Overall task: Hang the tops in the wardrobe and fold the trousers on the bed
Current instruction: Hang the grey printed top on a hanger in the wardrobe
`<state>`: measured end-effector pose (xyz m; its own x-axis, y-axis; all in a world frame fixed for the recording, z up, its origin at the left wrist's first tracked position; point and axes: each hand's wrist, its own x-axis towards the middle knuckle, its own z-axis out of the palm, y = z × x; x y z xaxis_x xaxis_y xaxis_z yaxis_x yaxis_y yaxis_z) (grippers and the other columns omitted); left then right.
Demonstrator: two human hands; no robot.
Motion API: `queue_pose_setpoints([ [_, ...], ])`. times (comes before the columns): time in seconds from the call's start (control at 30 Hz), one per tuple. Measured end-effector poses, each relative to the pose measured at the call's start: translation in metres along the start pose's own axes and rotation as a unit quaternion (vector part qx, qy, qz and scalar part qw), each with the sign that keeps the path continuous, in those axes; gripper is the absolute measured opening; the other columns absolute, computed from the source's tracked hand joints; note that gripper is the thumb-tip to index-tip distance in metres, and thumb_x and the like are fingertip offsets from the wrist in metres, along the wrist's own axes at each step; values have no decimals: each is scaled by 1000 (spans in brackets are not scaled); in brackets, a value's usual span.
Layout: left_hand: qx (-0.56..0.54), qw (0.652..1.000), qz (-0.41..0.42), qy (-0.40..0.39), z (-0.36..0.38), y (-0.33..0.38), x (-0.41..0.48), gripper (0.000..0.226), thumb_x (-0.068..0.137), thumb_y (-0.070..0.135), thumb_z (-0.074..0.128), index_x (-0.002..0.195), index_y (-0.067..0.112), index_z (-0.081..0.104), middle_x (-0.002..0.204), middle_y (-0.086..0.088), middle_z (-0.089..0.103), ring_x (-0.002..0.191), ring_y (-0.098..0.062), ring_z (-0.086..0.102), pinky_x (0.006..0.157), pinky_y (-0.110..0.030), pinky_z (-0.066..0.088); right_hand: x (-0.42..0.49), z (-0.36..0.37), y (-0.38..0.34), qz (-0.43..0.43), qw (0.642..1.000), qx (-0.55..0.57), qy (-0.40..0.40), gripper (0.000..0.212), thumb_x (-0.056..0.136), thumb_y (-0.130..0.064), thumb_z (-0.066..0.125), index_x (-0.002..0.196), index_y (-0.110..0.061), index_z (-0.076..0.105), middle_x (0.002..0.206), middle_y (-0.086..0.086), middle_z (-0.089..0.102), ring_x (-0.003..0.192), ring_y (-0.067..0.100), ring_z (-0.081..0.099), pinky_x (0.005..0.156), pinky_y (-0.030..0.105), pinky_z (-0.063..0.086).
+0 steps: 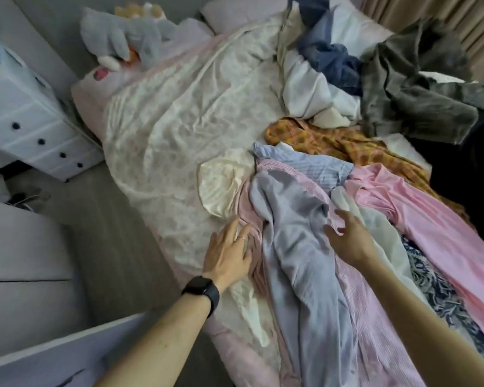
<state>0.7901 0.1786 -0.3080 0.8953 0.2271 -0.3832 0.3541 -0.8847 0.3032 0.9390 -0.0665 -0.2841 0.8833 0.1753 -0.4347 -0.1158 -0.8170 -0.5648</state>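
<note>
A heap of clothes covers the right half of the bed (pixel 179 113). On top at the front lies a pale lilac-grey garment (pixel 296 236), over a pink striped one (pixel 372 325). My left hand (pixel 229 252), with a ring and a black watch, rests flat with spread fingers on the pink fabric at the heap's left edge. My right hand (pixel 349 236) lies with straight fingers on the lilac garment's right side. Beside them are a cream piece (pixel 221 185), a light blue striped shirt (pixel 313 163), a pink garment (pixel 419 219) and an orange patterned one (pixel 333 141).
At the back right lie white, navy (pixel 330 60) and grey-green (pixel 414 85) clothes. A dark blue patterned cloth (pixel 442 297) lies at the right front. Soft toys (pixel 129 37) sit at the headboard. A white chest of drawers (pixel 28 121) stands left of the bed.
</note>
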Motion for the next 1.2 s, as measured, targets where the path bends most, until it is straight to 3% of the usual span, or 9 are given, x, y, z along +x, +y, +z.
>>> queue_pose_setpoints([
  [0.2, 51, 996, -21, -67, 66, -20, 56, 70, 102, 41, 41, 161, 32, 5, 168, 8, -6, 149, -23, 21, 118, -47, 26, 101, 42, 29, -13, 998, -45, -33, 58, 94, -38, 57, 147, -18, 44, 146, 12, 48, 126, 35, 53, 103, 40, 43],
  [0.37, 29, 994, -20, -102, 72, -32, 47, 73, 102, 37, 43, 162, 31, 1, 167, 12, -16, 152, -23, 18, 120, -50, 23, 100, 69, 41, -22, 999, -40, -25, 27, 92, -39, 67, 99, -13, 66, 119, 11, 58, 109, 32, 59, 84, 28, 39],
  [0.5, -93, 990, -66, -79, 51, -17, 21, 64, 101, 28, 49, 159, 24, 23, 167, 3, 13, 148, -24, 28, 116, -35, 32, 47, 65, 33, -59, 998, -6, 12, 20, 98, -34, 61, 98, -14, 62, 102, 11, 65, 94, 35, 61, 72, 31, 36],
  [0.67, -334, 938, -85, -37, -8, 20, -43, 37, 96, 37, 62, 133, 36, 57, 132, 14, 61, 118, -3, 58, 85, -3, 38, -51, 41, -2, -82, 993, 85, -28, 40, 96, -37, 64, 73, -20, 37, 60, 5, 49, 58, 22, 43, 56, 30, 37],
  [0.8, -515, 845, -122, -78, -60, 47, -94, 26, 87, 61, 66, 100, 39, 71, 108, 14, 74, 98, 6, 67, 76, -11, 48, -134, 40, -34, -185, 978, 88, -41, 49, 92, -25, 71, 65, -24, 30, 58, -6, 39, 58, 11, 43, 57, 27, 33],
  [0.9, -513, 842, -134, -104, -74, 51, -128, 30, 87, 57, 71, 91, 29, 79, 94, 5, 78, 85, -4, 70, 69, -16, 49, -186, 50, -50, -236, 968, 79, -36, 56, 88, -23, 77, 59, -37, 31, 61, -13, 41, 61, 5, 48, 57, 17, 34],
  [1.0, -485, 860, -152, -53, -74, 42, -171, 6, 86, 33, 79, 83, 27, 79, 81, 6, 77, 77, -3, 68, 68, -16, 49, -236, 58, -59, -257, 961, 94, -50, 43, 87, -20, 78, 60, -40, 52, 72, -22, 54, 71, 0, 58, 67, 17, 46],
  [1.07, -457, 872, -178, 0, -71, 29, -195, 8, 88, 19, 74, 86, 25, 79, 80, 11, 75, 79, -2, 67, 73, -15, 49, -266, 62, -61, -256, 955, 123, -87, 25, 87, -18, 77, 81, -41, 73, 90, -32, 64, 88, -4, 66, 81, 15, 51],
  [1.2, -502, 844, -189, 13, -68, 3, -251, 19, 100, 5, 57, 97, 13, 73, 91, -2, 73, 97, -21, 69, 92, -32, 53, -320, 67, -60, -242, 946, 174, -126, 36, 87, -15, 74, 101, -48, 71, 100, -26, 73, 93, -2, 71, 90, 24, 56],
])
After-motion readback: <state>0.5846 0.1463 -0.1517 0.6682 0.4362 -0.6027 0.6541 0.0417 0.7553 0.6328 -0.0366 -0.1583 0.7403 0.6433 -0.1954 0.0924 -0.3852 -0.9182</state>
